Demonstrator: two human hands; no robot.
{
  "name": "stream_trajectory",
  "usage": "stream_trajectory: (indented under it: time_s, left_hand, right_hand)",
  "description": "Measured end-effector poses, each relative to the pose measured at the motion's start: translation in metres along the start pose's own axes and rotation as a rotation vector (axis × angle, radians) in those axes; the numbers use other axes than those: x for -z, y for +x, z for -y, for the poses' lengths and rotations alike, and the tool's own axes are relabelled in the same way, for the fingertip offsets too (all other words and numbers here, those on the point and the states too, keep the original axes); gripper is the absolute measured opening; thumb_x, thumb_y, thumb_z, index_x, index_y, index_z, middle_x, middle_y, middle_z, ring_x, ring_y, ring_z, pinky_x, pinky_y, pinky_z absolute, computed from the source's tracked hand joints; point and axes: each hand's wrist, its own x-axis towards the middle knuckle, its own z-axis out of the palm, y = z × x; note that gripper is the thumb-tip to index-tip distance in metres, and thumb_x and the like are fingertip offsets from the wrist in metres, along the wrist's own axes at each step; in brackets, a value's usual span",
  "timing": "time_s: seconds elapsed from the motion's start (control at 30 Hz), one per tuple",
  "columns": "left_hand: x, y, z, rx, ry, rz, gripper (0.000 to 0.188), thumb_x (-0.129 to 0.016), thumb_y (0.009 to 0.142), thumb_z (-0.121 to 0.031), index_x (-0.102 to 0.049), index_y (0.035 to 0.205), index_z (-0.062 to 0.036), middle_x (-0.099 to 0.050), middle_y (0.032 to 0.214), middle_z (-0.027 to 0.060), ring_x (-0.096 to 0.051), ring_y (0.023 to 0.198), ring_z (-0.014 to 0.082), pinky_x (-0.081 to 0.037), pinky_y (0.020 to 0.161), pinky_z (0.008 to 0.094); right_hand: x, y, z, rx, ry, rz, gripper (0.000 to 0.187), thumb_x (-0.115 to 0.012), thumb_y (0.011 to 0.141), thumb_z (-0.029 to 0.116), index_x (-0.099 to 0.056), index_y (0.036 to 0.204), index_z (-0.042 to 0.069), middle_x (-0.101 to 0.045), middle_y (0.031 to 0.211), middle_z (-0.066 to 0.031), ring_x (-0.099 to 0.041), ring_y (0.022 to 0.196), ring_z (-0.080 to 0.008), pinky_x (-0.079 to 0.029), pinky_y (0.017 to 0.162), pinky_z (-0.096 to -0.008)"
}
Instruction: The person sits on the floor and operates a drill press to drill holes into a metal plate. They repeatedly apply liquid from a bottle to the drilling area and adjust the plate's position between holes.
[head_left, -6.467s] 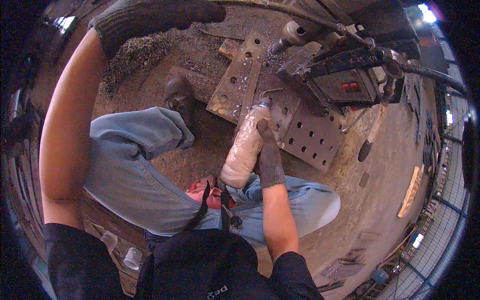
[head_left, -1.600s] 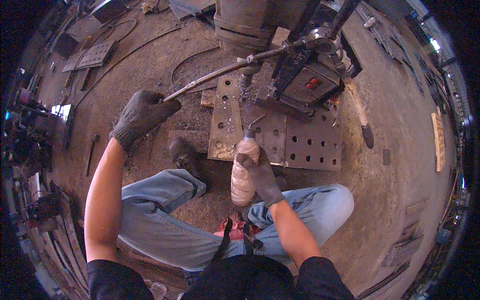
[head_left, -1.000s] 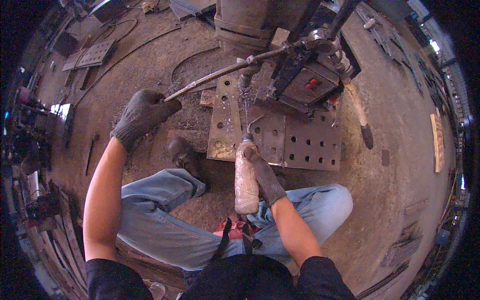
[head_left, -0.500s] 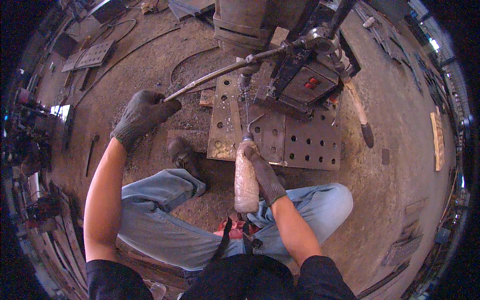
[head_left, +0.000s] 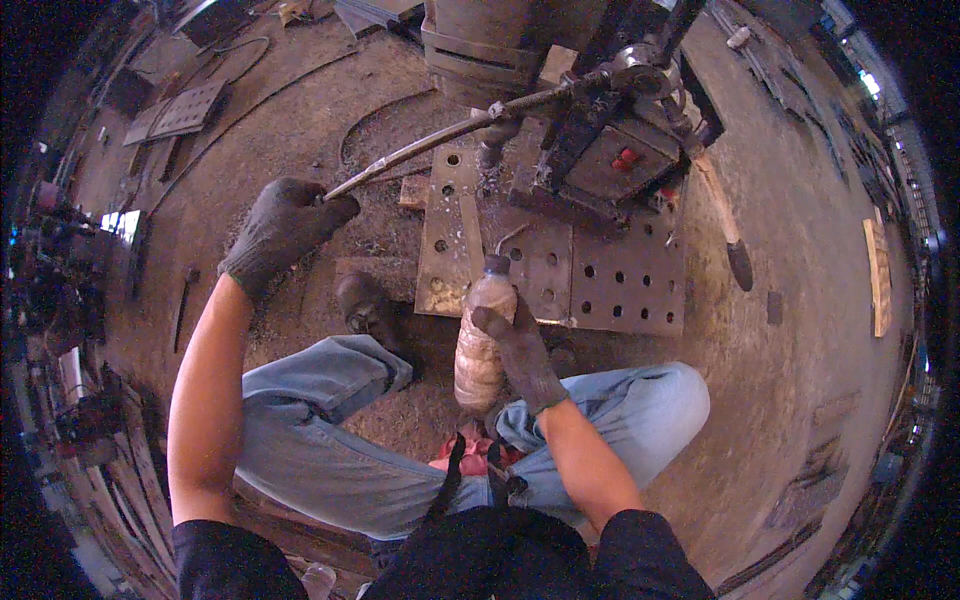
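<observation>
Beige, cloudy plastic forms the body of the bottle (head_left: 478, 358), its sides ringed with creases and its narrow neck topped by a dark cap (head_left: 495, 265). It stands out just below the centre of the frame, slightly tilted; whether the brownish tone is liquid inside or dirt on the wall, I cannot tell. A thin bent tube (head_left: 512, 238) shows just above the cap, but where it joins is unclear. The gloved right hand (head_left: 525, 355) is wrapped around the bottle's right side, thumb across the front, other fingertips hidden behind it.

Left of centre, the gloved left hand (head_left: 288, 232) is closed on the end of a long metal lever (head_left: 430, 148), which crosses in front of a spindle (head_left: 490, 152) over perforated plates (head_left: 625, 290). At the top edge, a bulky housing (head_left: 480, 55) is cut off. Near the bottom edge, a clear cup (head_left: 318, 580) is partly visible, its contents too small to read.
</observation>
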Motion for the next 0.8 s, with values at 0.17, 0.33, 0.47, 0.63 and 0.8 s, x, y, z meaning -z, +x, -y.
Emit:
stream_trajectory:
  time_s: [0.17,0.33,0.47,0.63,0.8]
  left_hand:
    - [-0.001,-0.001,0.004,-0.004,-0.059,-0.01,0.048,-0.072,0.083,-0.046,-0.074,0.084,0.0016,-0.066,0.067,0.0076,-0.062,0.063,0.0163,-0.049,0.061,0.0364]
    - [-0.002,0.0,0.003,-0.02,0.005,-0.031,0.049,-0.072,0.082,-0.048,-0.074,0.084,0.0012,-0.067,0.067,0.0095,-0.064,0.064,0.0168,-0.049,0.063,0.0369]
    - [-0.001,0.0,0.003,-0.004,0.013,-0.01,0.05,-0.072,0.082,-0.049,-0.075,0.085,0.0007,-0.067,0.068,0.0109,-0.065,0.066,0.0173,-0.05,0.065,0.0371]
    - [0.0,-0.001,0.001,0.005,0.017,0.005,0.051,-0.072,0.082,-0.05,-0.075,0.086,0.0003,-0.068,0.068,0.0108,-0.065,0.066,0.017,-0.051,0.065,0.0368]
    - [-0.001,-0.001,0.0,-0.009,-0.002,-0.002,0.051,-0.072,0.082,-0.05,-0.075,0.086,0.0006,-0.068,0.068,0.0105,-0.065,0.066,0.017,-0.051,0.065,0.0365]
  right_hand:
    - [-0.004,-0.008,0.022,-0.222,0.344,0.031,0.071,-0.073,0.084,0.055,-0.052,0.131,0.006,-0.063,0.109,-0.0095,-0.065,0.093,-0.0243,-0.055,0.081,-0.0388]
    - [0.013,0.009,-0.005,-0.441,0.379,0.106,0.066,-0.068,0.086,0.061,-0.057,0.124,0.009,-0.063,0.093,-0.0052,-0.063,0.074,-0.0183,-0.056,0.066,-0.0352]
    - [0.011,0.008,0.0,-0.471,0.368,0.068,0.066,-0.064,0.086,0.067,-0.059,0.119,0.01,-0.062,0.089,-0.0038,-0.062,0.071,-0.016,-0.056,0.063,-0.0337]
    - [0.012,0.008,-0.003,-0.461,0.383,0.079,0.064,-0.064,0.088,0.066,-0.06,0.118,0.009,-0.062,0.089,-0.0037,-0.062,0.071,-0.0155,-0.056,0.063,-0.0334]
    - [0.015,0.008,-0.006,-0.478,0.392,0.109,0.063,-0.065,0.089,0.061,-0.058,0.124,0.008,-0.062,0.093,-0.0049,-0.063,0.076,-0.017,-0.056,0.066,-0.033]
